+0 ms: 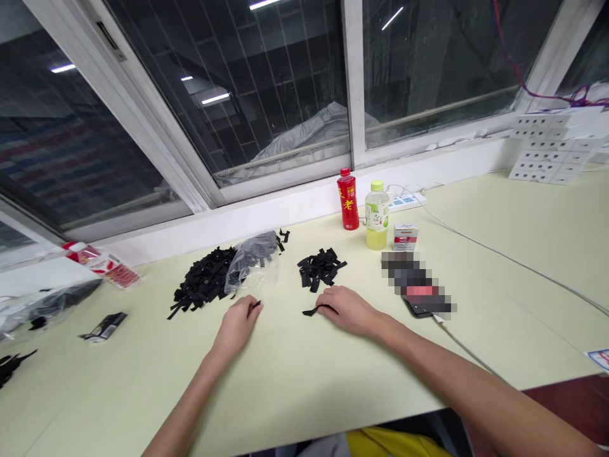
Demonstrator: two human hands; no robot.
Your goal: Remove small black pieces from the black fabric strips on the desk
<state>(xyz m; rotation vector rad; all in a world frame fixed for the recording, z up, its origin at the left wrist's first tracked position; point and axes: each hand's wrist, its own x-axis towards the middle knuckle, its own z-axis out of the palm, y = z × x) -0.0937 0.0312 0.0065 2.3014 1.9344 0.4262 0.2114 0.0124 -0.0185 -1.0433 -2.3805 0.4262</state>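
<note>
My left hand [236,327] is closed, with a small black piece [257,304] pinched at its fingertips. A short black fabric strip [311,311] sticks out from the fingers of my right hand [349,309], low over the table. Just beyond that hand lies a small heap of black strips [320,266]. Further left is a larger pile of black strips [204,279], with a clear plastic bag [252,257] of dark pieces lying against it. Both hands are near the middle of the pale yellow table [285,381], apart from each other.
A red bottle [349,200] and a yellow-green drink bottle [377,216] stand at the back beside a cigarette box [405,237]. A blurred-out phone [421,298] with a cable lies right. Left are a black packet [105,327], a red-white packet [107,265] and another bag [57,308].
</note>
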